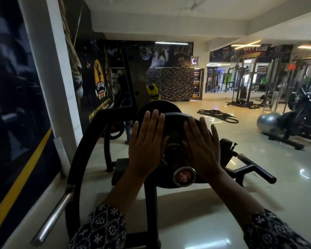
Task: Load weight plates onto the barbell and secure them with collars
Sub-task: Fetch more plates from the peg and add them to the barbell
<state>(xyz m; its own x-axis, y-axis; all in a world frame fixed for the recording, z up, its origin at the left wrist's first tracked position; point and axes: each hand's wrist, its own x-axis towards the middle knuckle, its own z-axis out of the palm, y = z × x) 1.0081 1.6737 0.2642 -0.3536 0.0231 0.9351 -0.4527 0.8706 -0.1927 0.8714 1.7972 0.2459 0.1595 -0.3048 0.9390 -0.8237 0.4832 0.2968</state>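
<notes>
**Weight plate** [174, 119]: black, round, standing on edge, threaded on the bar. It lies directly ahead of both hands, under the palms.

**Left hand** [147, 150]: flat, fingers straight, pressed on the plate's near face left of the bar.

**Right hand** [201, 150]: the same, right of the bar. The hands are apart with the bar between them, neither one nearer.

**Bar end** [184, 176]: red cap in a chrome ring, sticking out toward the person just below the wrists. The long axis runs straight away from the hands.

**Second plate** [156, 106]: beyond the first; contact cannot be told.

**Judgement:** the push goes along the bar, away from the person. No collar is seen.
</notes>
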